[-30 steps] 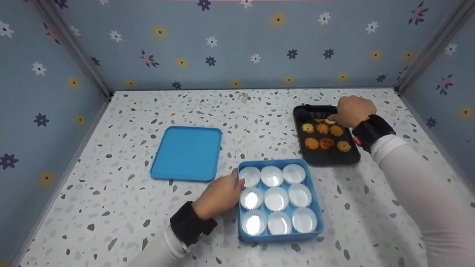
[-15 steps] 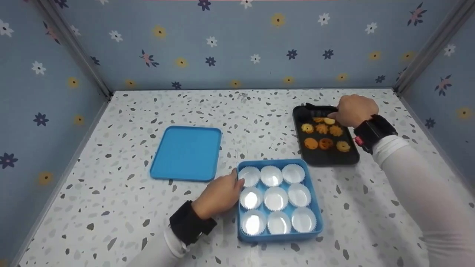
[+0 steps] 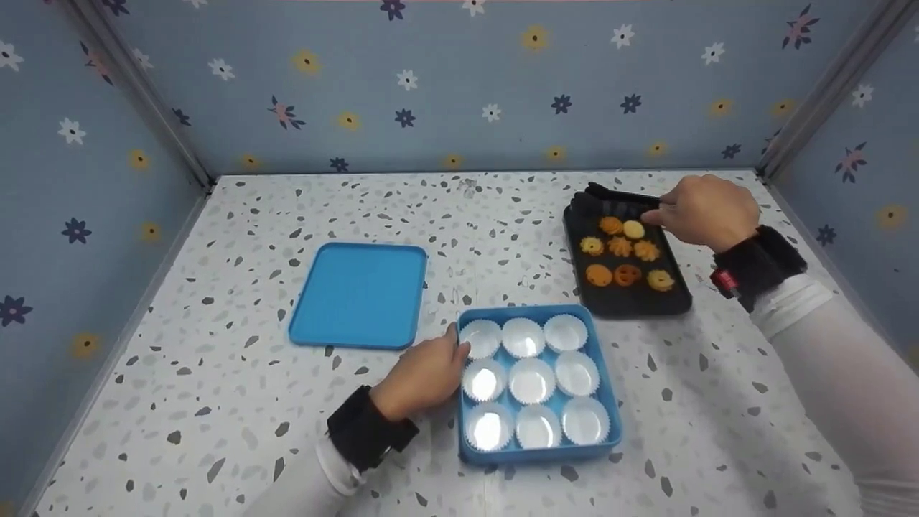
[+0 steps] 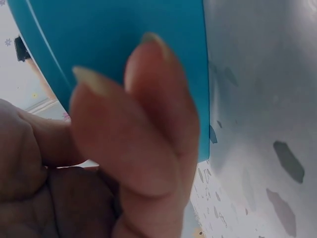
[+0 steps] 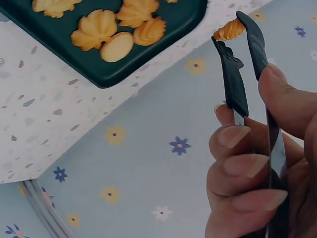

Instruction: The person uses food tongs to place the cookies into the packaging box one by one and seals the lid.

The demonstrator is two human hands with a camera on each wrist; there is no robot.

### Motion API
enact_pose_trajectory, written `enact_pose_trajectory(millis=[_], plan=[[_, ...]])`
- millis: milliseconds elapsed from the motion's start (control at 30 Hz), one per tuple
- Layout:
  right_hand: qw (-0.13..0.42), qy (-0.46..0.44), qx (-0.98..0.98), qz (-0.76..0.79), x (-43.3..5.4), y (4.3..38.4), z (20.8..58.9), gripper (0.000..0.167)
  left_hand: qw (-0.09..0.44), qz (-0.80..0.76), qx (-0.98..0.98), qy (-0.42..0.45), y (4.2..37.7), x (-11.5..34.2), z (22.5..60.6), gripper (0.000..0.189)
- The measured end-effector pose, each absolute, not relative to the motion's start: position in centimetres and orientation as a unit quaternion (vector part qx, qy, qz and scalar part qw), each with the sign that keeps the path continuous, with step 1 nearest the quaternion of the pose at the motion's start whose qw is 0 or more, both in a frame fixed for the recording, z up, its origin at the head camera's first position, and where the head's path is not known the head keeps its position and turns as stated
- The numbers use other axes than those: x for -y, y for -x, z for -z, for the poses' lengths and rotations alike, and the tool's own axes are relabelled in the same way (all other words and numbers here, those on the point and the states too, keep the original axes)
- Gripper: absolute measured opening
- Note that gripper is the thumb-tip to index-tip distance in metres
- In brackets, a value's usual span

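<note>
In the head view my left hand (image 3: 422, 377) holds the left side of a blue box (image 3: 543, 455), which has rows of white paper cups (image 3: 531, 382) in it. The left wrist view shows fingertips (image 4: 158, 74) against its outer wall. Over the far end of a black tray (image 3: 632, 305) my right hand (image 3: 712, 213) grips black-tipped tongs (image 5: 235, 82). Between the tong tips is a ridged golden cookie (image 5: 231, 30), seen in the right wrist view. Several more cookies (image 3: 619, 247) lie on the tray.
A flat blue lid (image 3: 359, 294) lies on the speckled table (image 3: 237, 287), left of the box. Flower-patterned panels (image 3: 459, 86) stand around the back and sides. The black tray is just beyond the box's far right corner.
The right hand and tongs have risen and moved slightly right and back, uncovering cookies at the tray's far end. The left hand keeps its hold on the box.
</note>
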State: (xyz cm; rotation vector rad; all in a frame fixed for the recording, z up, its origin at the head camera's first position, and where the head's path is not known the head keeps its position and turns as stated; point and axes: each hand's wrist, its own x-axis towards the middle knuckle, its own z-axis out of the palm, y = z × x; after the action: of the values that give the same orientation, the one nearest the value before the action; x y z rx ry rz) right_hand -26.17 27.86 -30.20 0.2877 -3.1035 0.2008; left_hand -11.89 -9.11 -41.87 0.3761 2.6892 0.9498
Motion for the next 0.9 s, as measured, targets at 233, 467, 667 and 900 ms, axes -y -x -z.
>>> enact_pose_trajectory(millis=[233,467,667,900], plan=[[0.052,-0.118,0.988,-0.087,-27.5,21.9,29.2,0.054,0.159,-0.331,-0.921,-0.126,11.9,9.3,41.7,0.059],[0.115,-0.176,0.973,-0.094,-25.9,17.2,29.5,0.047,0.161,-0.333,-0.919,-0.135,11.8,9.6,41.5,0.058],[0.145,-0.225,0.959,-0.098,-24.4,14.1,30.9,0.047,0.166,-0.335,-0.918,-0.129,11.7,9.7,41.4,0.058],[0.138,-0.271,0.950,-0.076,-22.4,12.0,33.3,0.041,0.177,-0.337,-0.915,-0.133,11.5,9.7,41.2,0.058]])
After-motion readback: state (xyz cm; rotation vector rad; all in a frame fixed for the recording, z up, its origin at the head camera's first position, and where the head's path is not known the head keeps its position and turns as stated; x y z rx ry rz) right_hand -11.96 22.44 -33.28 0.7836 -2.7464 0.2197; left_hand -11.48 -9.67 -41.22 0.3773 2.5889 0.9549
